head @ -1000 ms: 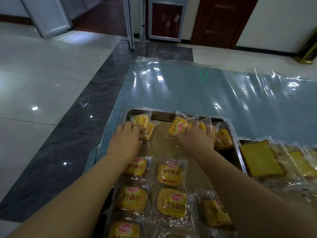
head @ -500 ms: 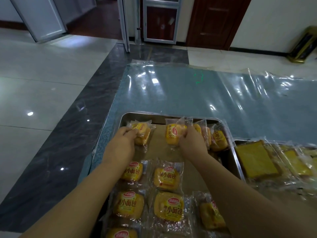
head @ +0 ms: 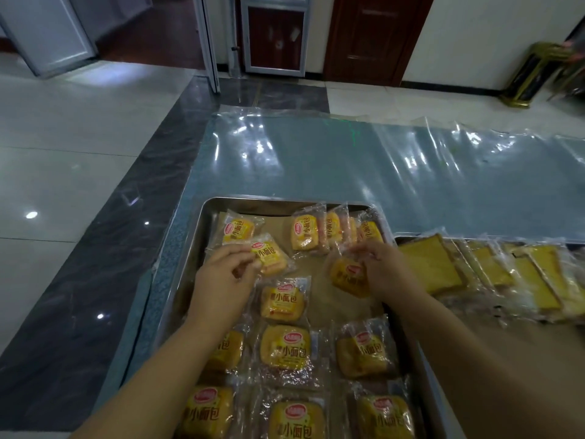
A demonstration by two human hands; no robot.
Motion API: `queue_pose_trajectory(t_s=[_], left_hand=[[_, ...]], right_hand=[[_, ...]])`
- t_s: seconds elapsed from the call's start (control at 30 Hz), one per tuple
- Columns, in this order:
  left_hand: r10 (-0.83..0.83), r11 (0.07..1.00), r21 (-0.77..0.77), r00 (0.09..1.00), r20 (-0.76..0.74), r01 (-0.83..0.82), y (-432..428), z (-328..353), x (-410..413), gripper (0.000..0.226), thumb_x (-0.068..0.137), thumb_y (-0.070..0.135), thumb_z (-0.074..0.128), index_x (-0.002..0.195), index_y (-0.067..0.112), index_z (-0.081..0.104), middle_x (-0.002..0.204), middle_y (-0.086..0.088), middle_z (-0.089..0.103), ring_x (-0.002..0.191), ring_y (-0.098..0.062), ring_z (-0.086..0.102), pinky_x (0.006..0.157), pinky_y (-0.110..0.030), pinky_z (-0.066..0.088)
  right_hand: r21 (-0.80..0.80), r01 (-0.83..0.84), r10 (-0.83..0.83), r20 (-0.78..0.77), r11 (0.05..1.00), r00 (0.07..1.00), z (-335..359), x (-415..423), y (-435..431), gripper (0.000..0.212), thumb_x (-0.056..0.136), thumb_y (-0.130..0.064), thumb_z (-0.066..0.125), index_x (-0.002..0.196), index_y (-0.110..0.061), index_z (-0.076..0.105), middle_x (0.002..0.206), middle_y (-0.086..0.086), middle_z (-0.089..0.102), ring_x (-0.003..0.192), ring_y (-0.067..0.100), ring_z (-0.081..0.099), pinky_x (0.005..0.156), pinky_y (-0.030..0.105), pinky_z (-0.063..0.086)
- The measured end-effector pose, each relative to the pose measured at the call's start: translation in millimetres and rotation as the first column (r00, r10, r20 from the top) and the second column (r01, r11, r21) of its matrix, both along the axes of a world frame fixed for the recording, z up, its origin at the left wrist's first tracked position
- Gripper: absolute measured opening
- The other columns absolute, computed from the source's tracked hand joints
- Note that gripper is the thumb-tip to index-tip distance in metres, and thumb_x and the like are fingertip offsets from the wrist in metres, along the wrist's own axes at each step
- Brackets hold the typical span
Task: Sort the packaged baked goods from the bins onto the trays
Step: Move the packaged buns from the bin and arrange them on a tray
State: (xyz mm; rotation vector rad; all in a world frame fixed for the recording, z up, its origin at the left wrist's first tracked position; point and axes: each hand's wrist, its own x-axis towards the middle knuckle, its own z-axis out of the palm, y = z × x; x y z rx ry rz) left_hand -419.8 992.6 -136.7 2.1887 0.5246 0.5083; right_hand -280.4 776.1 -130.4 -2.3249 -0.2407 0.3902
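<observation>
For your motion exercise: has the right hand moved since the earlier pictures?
Yes. The right hand has drawn back toward the person from the tray's far rim, pulling a bun pack away from the upright packs there.

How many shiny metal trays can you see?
2. One silver metal tray in front holds yellow bun packets; the other tray, right of it, holds wrapped cake slices. More may be hidden.

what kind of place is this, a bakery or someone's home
Hard to say; probably an office or hall lobby, not a bakery. Polished tile floor, wooden doors, and a plastic-covered table holding metal trays of packaged buns.
</observation>
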Motion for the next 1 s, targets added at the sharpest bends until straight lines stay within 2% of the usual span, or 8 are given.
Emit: queue_pose_trajectory(t_s=[0.1, 0.2, 0.27, 0.37, 0.5, 0.67, 0.83, 1.0], left_hand=[[-0.014, 1.0, -0.014, 0.999, -0.034, 0.013, -5, -1, 2, 0.027, 0.08, 0.004, 0.068, 0.104, 0.016, 0.069, 0.109, 0.01, 0.054, 0.098, -0.005, 0.051, 0.079, 0.001, 0.034], [-0.003, 0.998, -0.067, 0.999, -0.045, 0.0, -6, -2, 4, 0.036, 0.08, 0.003, 0.068, 0.102, 0.031, 0.063, 0.112, 0.015, 0.049, 0.108, -0.008, 0.05, 0.094, -0.023, 0.04], [0.009, 0.992, -0.122, 0.999, -0.053, -0.016, -4, -2, 5, 0.04, 0.08, 0.003, 0.067, 0.098, 0.037, 0.06, 0.115, 0.016, 0.048, 0.112, -0.009, 0.05, 0.099, -0.036, 0.043], [0.018, 0.985, -0.173, 0.999, -0.049, -0.026, 0, -3, 6, 0.044, 0.08, 0.003, 0.066, 0.093, 0.044, 0.056, 0.111, 0.022, 0.047, 0.113, -0.01, 0.051, 0.099, -0.043, 0.045], [0.018, 0.986, -0.167, 0.999, -0.034, -0.023, 4, -7, 4, 0.043, 0.079, 0.004, 0.068, 0.09, 0.045, 0.057, 0.11, 0.023, 0.048, 0.109, -0.01, 0.054, 0.097, -0.044, 0.047], [0.024, 0.98, -0.196, 0.999, -0.022, -0.028, 2, -13, 3, 0.042, 0.079, 0.005, 0.069, 0.088, 0.044, 0.057, 0.111, 0.021, 0.047, 0.108, -0.009, 0.053, 0.098, -0.041, 0.045], [0.011, 0.978, -0.21, 1.0, -0.027, -0.016, 1, -14, 3, 0.039, 0.08, 0.004, 0.068, 0.089, 0.04, 0.058, 0.116, 0.012, 0.05, 0.111, -0.01, 0.052, 0.1, -0.039, 0.043], [-0.011, 0.978, -0.211, 1.0, -0.019, 0.007, 5, -13, 3, 0.034, 0.081, 0.003, 0.066, 0.09, 0.035, 0.06, 0.111, 0.019, 0.049, 0.108, -0.003, 0.049, 0.097, -0.028, 0.041]], right_hand=[[-0.199, -0.122, 0.116, -0.045, 0.972, 0.992, 1, 5, -6, 0.026, 0.095, -0.021, 0.043, 0.102, -0.03, 0.066, 0.092, -0.008, 0.059, 0.084, 0.015, 0.058, 0.075, 0.038, 0.056], [-0.312, -0.196, 0.18, -0.077, 0.93, 0.981, -4, 9, -5, 0.027, 0.093, -0.015, 0.043, 0.099, -0.032, 0.063, 0.087, -0.009, 0.059, 0.078, 0.012, 0.058, 0.067, 0.03, 0.053], [-0.352, -0.244, 0.22, -0.105, 0.904, 0.97, -6, 12, -2, 0.03, 0.091, -0.011, 0.045, 0.1, -0.033, 0.063, 0.095, -0.008, 0.062, 0.085, 0.014, 0.06, 0.074, 0.03, 0.053], [-0.45, -0.331, 0.31, -0.123, 0.829, 0.943, -14, 15, 3, 0.031, 0.091, -0.014, 0.049, 0.116, -0.029, 0.059, 0.11, -0.004, 0.062, 0.089, 0.015, 0.059, 0.08, 0.032, 0.053], [-0.416, -0.242, 0.211, -0.119, 0.877, 0.97, -25, 14, 8, 0.026, 0.091, -0.033, 0.045, 0.111, -0.024, 0.06, 0.105, 0.005, 0.064, 0.095, 0.026, 0.06, 0.086, 0.043, 0.05], [-0.386, -0.245, 0.221, -0.105, 0.89, 0.97, -39, 10, 8, 0.036, 0.09, -0.057, 0.043, 0.097, -0.027, 0.06, 0.086, -0.001, 0.062, 0.088, 0.022, 0.057, 0.081, 0.043, 0.051], [-0.456, -0.201, 0.203, -0.045, 0.867, 0.978, -42, 5, 10, 0.036, 0.092, -0.056, 0.038, 0.107, -0.03, 0.057, 0.109, 0.006, 0.051, 0.105, 0.028, 0.04, 0.085, 0.043, 0.041], [-0.554, -0.154, 0.213, 0.043, 0.818, 0.976, -35, -3, 14, 0.043, 0.094, -0.058, 0.027, 0.119, -0.037, 0.055, 0.127, 0.003, 0.046, 0.12, 0.034, 0.035, 0.097, 0.05, 0.036]])
